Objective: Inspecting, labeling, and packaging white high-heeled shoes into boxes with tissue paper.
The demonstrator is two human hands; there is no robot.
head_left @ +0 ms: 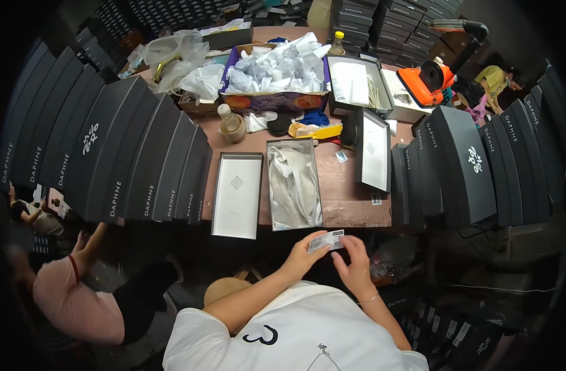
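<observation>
In front of my body, just off the table's near edge, my left hand (303, 253) pinches a small white barcode label (325, 241) between thumb and fingers. My right hand (355, 267) is at the label's right end, its thumb and fingers apart; whether a fingertip touches the label I cannot tell. Beyond my hands lies an open shoe box (318, 210) holding a light shoe or shoes (295, 185) partly covered in pale wrapping. A dark box lid (236, 231), white inside, lies left of it. Another white-lined lid (374, 151) leans against dark boxes on the right.
Dark shoe boxes (110, 148) stand in a row at left, more (459, 167) at right. Behind are a purple carton (274, 101) of crumpled paper, a bottle (233, 127), a yellow-handled brush (320, 131) and an orange device (424, 83). A person in pink (79, 303) is at lower left.
</observation>
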